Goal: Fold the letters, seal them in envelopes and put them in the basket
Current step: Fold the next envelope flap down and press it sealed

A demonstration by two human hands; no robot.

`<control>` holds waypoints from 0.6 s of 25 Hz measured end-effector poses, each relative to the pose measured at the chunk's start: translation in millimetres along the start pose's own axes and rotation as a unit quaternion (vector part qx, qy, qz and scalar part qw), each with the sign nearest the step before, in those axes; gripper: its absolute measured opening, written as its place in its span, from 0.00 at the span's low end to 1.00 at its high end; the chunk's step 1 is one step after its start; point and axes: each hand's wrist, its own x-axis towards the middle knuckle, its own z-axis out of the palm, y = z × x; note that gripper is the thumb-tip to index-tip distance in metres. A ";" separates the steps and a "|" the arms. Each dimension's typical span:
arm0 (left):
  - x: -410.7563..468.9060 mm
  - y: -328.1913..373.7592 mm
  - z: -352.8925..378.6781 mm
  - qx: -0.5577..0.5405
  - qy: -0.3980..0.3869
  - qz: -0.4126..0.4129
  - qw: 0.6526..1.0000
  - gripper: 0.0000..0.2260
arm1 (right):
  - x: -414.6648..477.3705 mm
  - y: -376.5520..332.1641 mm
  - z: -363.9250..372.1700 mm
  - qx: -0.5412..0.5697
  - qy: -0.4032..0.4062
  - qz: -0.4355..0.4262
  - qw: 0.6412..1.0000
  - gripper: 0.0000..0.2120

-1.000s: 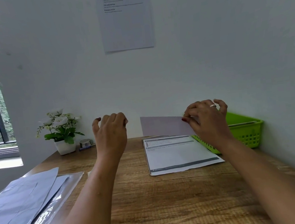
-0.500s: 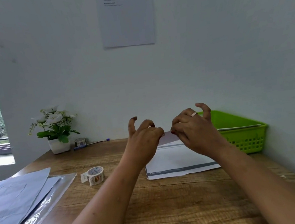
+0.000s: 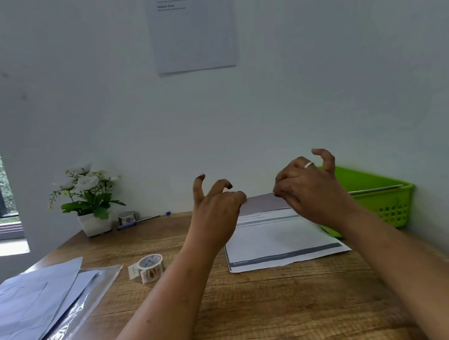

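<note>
I see my left hand (image 3: 217, 212) and right hand (image 3: 308, 188) pinching the letter's (image 3: 275, 236) raised far edge above the worktop (image 3: 262, 319), beside the basket (image 3: 383, 202).

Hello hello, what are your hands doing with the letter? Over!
Left hand and right hand both pinching the letter at its far edge, folding. Basket waiting, right. Nothing in the way.

free: near table (image 3: 276, 317) | blocked: tape roll (image 3: 151, 267) left, basket (image 3: 383, 202) right
</note>
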 end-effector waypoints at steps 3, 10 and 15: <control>-1.9 -7.5 3.0 0.011 -0.009 -0.011 1.000 0.11 | -0.7 3.8 0.4 -0.012 -0.001 0.014 1.000 0.06; -11.1 -19.0 5.7 0.009 -0.017 -0.048 0.999 0.12 | -6.4 7.8 0.3 -0.068 0.003 0.041 0.997 0.09; -13.7 -21.5 8.4 0.011 -0.026 -0.049 0.998 0.12 | -7.9 -0.6 2.1 -0.059 0.009 0.044 0.997 0.06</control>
